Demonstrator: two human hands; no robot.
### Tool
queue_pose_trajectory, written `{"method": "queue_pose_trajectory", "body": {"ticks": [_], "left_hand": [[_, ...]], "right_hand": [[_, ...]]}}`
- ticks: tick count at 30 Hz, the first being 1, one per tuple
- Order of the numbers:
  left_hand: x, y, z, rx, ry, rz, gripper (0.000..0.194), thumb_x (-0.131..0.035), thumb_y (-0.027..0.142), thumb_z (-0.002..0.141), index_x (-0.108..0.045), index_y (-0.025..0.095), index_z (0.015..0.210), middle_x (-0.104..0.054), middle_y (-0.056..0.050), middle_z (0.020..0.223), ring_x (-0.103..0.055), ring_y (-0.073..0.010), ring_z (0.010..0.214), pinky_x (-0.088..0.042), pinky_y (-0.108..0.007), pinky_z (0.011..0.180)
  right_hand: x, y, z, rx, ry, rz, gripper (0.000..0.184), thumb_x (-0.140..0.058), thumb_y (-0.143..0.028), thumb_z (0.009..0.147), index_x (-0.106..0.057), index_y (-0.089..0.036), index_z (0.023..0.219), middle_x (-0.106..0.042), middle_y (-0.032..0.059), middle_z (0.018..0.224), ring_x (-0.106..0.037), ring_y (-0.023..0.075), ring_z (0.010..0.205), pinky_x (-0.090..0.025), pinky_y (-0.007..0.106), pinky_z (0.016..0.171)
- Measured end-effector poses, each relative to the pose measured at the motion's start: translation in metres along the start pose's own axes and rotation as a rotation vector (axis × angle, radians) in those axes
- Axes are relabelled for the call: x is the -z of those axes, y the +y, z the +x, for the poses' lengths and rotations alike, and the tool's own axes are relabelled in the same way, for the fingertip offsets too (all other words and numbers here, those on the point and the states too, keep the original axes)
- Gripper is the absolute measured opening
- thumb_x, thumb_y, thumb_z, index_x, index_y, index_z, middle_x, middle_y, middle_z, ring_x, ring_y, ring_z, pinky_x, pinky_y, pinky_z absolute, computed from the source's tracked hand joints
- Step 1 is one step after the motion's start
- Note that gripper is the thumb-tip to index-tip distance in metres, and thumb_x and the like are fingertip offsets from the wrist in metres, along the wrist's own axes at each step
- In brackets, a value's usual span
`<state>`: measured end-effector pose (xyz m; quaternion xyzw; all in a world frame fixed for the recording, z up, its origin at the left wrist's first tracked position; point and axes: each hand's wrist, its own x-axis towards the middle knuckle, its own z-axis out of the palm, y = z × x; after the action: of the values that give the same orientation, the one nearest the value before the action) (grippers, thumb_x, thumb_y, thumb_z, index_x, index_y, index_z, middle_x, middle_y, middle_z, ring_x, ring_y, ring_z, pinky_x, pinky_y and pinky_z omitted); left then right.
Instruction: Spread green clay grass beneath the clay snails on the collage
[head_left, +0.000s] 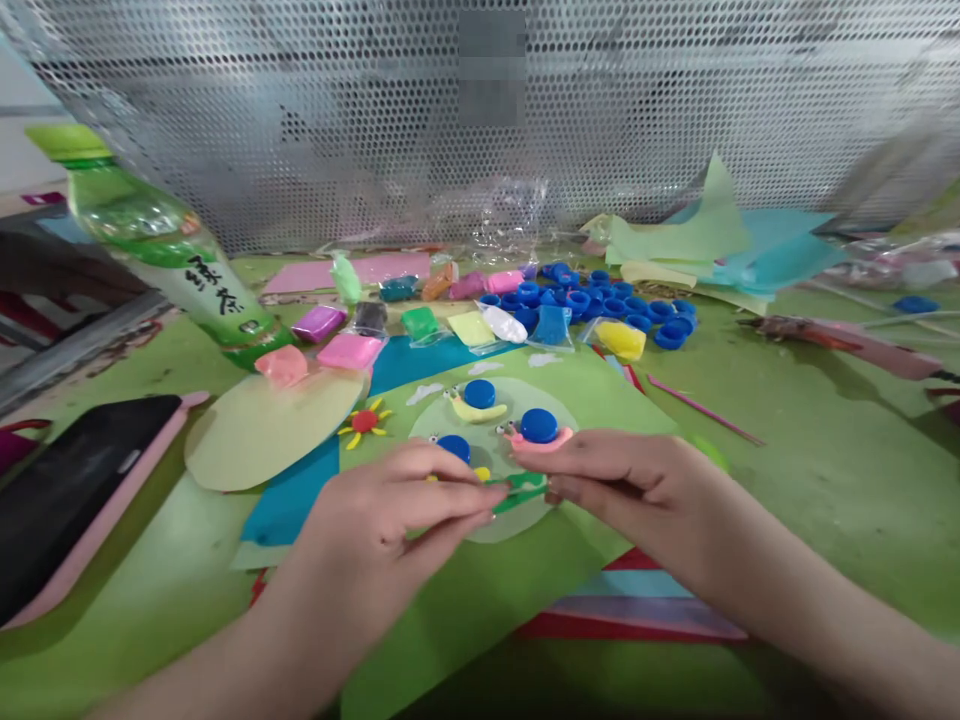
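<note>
Between my two hands is a thin strip of green modelling clay [523, 490], over a pale round paper [517, 525] on a green sheet [450, 620]. My left hand [397, 520] pinches the strip's left end. At its right end, the thumb and fingers of my right hand [645, 480] are closed. Just beyond are clay snails with blue bottle-cap shells: a yellow snail [480, 411], a pink snail [534, 440] near my right fingertips, and a third snail [454, 449] partly hidden behind my left hand. A red and yellow clay sun [365, 422] lies to the left.
Blue bottle caps [592, 300] and several clay packets [469, 328] lie behind the sheet. At left are a green tea bottle [172, 250], a cream paper oval [262, 430] and a phone [82, 480]. A glue gun [862, 345] lies right.
</note>
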<state>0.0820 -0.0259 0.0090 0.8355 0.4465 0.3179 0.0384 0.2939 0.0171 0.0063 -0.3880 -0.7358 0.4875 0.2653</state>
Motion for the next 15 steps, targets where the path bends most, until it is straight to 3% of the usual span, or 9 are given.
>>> {"method": "queue_pose_trajectory", "body": {"ticks": [2, 6, 8, 10, 13, 15], "left_hand": [[-0.004, 0.003, -0.005, 0.021, 0.009, 0.023, 0.014, -0.053, 0.023, 0.085, -0.066, 0.027, 0.087, -0.066, 0.006, 0.08, -0.062, -0.0057, 0.072, -0.049, -0.01, 0.063], [-0.008, 0.012, -0.01, -0.028, 0.094, 0.112, 0.014, -0.051, 0.025, 0.086, -0.064, 0.021, 0.084, -0.066, 0.003, 0.077, -0.062, -0.0077, 0.073, -0.051, -0.013, 0.07], [-0.01, 0.016, -0.01, -0.059, 0.134, 0.118, 0.011, -0.054, 0.024, 0.085, -0.064, 0.019, 0.087, -0.065, 0.003, 0.076, -0.062, -0.0071, 0.072, -0.05, -0.011, 0.073], [-0.01, 0.019, -0.006, -0.069, 0.149, 0.103, 0.012, -0.053, 0.024, 0.085, -0.062, 0.019, 0.092, -0.065, 0.003, 0.075, -0.061, -0.0072, 0.071, -0.051, -0.011, 0.071], [-0.007, 0.02, -0.002, -0.117, 0.147, 0.129, 0.013, -0.05, 0.023, 0.086, -0.063, 0.022, 0.088, -0.062, 0.005, 0.065, -0.059, -0.0077, 0.066, -0.052, -0.013, 0.065], [-0.004, 0.02, -0.004, -0.136, 0.185, 0.159, 0.013, -0.052, 0.021, 0.084, -0.065, 0.025, 0.083, -0.058, 0.006, 0.06, -0.057, -0.0084, 0.067, -0.052, -0.014, 0.062]], "right_hand": [[-0.002, 0.003, -0.004, 0.006, 0.004, 0.009, 0.024, -0.057, -0.028, 0.082, -0.07, -0.032, 0.102, -0.069, 0.0011, 0.097, -0.063, 0.0241, 0.094, -0.051, 0.037, 0.081], [-0.009, 0.0, -0.007, -0.061, 0.107, 0.111, 0.022, -0.066, -0.022, 0.069, -0.074, -0.032, 0.087, -0.071, 0.0002, 0.082, -0.065, 0.0216, 0.073, -0.052, 0.031, 0.059], [-0.013, -0.003, -0.006, -0.118, 0.127, 0.13, 0.028, -0.068, -0.021, 0.066, -0.073, -0.033, 0.091, -0.071, -0.0012, 0.073, -0.062, 0.0201, 0.063, -0.05, 0.03, 0.054], [-0.018, -0.006, -0.004, -0.154, 0.088, 0.16, 0.027, -0.067, -0.023, 0.067, -0.073, -0.033, 0.091, -0.07, -0.0024, 0.07, -0.06, 0.0185, 0.06, -0.047, 0.029, 0.053], [-0.023, -0.01, -0.005, -0.17, -0.069, 0.272, 0.012, -0.063, -0.03, 0.074, -0.074, -0.027, 0.076, -0.068, -0.0021, 0.069, -0.058, 0.0161, 0.064, -0.045, 0.026, 0.057], [-0.027, -0.012, -0.01, -0.173, -0.147, 0.328, 0.021, -0.059, -0.035, 0.08, -0.071, -0.022, 0.071, -0.065, -0.0012, 0.068, -0.056, 0.0141, 0.065, -0.043, 0.023, 0.059]]}}
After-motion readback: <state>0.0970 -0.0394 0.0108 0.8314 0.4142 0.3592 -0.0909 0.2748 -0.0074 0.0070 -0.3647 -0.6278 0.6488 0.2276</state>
